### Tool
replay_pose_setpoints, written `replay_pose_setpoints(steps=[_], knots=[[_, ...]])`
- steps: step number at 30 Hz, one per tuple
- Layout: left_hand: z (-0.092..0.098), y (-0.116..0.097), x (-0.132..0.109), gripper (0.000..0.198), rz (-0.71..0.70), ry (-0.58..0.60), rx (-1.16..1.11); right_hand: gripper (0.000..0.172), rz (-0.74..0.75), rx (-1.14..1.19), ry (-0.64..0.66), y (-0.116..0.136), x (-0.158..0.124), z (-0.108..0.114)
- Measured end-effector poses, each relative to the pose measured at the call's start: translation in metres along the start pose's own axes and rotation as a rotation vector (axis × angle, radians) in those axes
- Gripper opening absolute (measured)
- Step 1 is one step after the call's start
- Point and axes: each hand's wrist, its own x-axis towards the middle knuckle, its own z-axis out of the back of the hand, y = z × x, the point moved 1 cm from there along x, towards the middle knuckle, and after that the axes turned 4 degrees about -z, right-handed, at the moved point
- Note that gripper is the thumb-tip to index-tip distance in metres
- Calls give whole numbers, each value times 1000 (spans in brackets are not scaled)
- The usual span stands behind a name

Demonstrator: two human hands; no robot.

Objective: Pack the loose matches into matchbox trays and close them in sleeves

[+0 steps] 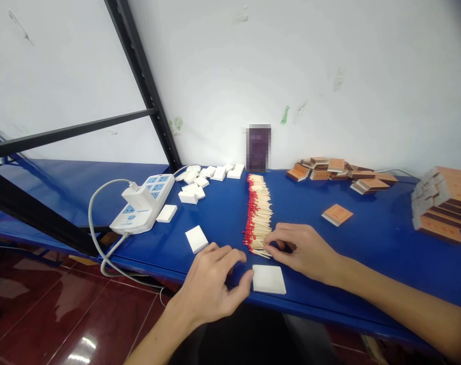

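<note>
A long row of red-tipped matchsticks (pixel 261 208) lies across the blue table, heads toward the left. My right hand (pixel 300 248) is at the near end of the row, thumb and forefinger pinched on the plain ends of matchsticks there; how many is hidden. In front of the row, close to the table edge, lies a flat white matchbox tray (pixel 269 280). Beside its left side is my left hand (pixel 217 279), fingers bent and apart, with nothing between them. The thumb tip is at the tray's edge; whether it touches I cannot tell.
Several white trays (pixel 197 239) are scattered at the left, near a power strip (pixel 144 205) with a cable. Orange matchbox sleeves (pixel 337 215) lie at the right, and more are stacked (pixel 443 203) at far right. A black metal frame (pixel 146 86) rises behind the strip.
</note>
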Motion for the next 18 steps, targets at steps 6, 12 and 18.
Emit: replay_pose_setpoints(steps=[6, 12, 18], knots=[[-5, -2, 0, 31, -17, 93, 144, 12, -14, -9, -30, -5, 1, -3], [-7, -3, -2, 40, -84, 38, 181, 12, -22, 19, 28, -6, 0, -4], [-9, -3, -5, 59, -134, -44, 170, 13, -8, 39, 44, -4, 0, -4]])
